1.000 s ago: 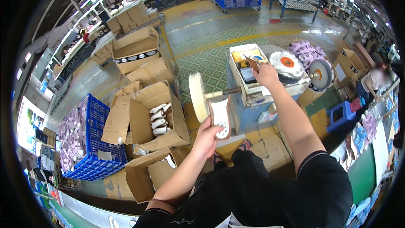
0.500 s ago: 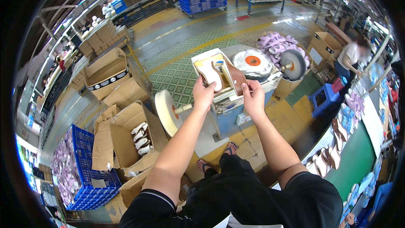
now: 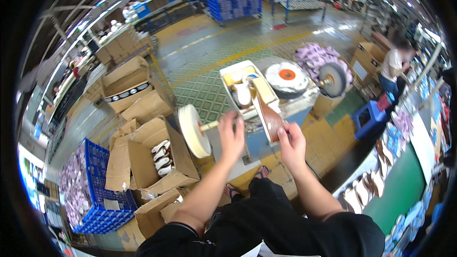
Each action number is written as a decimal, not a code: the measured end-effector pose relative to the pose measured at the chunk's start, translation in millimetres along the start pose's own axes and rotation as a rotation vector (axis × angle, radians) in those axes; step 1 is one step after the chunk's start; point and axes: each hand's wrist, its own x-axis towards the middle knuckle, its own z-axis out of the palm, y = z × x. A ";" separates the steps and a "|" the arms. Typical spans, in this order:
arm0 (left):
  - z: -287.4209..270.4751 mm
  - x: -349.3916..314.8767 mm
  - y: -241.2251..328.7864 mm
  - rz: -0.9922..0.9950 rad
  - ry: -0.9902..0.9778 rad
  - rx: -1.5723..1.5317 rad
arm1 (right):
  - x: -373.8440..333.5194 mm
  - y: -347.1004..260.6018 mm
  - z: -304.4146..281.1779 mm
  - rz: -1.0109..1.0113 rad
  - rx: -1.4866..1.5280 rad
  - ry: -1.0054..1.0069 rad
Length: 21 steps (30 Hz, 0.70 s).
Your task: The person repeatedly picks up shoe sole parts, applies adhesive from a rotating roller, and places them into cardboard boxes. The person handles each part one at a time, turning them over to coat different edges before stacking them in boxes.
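My right hand [image 3: 291, 147] pinches the near end of a brown shoe sole with a white edge [image 3: 272, 123], its far end beside a white tray [image 3: 223, 72]. To its left, my left hand [image 3: 232, 135] is empty, its fingers apart. Inside the tray lie a white-faced shoe sole [image 3: 244, 96] with brown beside it, a pale yellow block [image 3: 263, 89] and a small round container with blue [image 3: 249, 77]. The tray rests on a bench [image 3: 297, 109], next to a white-covered round tub with an orange centre [image 3: 286, 74].
A cream wheel [image 3: 194, 131] and a grey wheel [image 3: 332, 80] flank the bench. At left stand an open carton [image 3: 143, 162] with white soles and a blue crate [image 3: 102, 200] of lilac shoe parts. A green-topped line [image 3: 404, 181] carries soles at right, near a blue stool [image 3: 367, 116] and another person [image 3: 392, 64].
My left hand has let go of the white-faced sole, which now lies in the tray, and has drawn back. My right hand has moved nearer to me with the brown sole.
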 end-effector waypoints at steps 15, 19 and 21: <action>-162.8 -188.4 17.3 -0.739 -0.092 -1.147 | -132.5 -73.2 78.8 -0.091 0.133 -0.480; -180.4 -206.8 34.8 -0.696 -0.050 -1.193 | -132.0 -101.8 77.3 -0.269 0.160 -0.711; -184.0 -209.4 38.6 -0.652 -0.043 -1.163 | -136.4 -108.0 77.4 -0.315 0.106 -0.702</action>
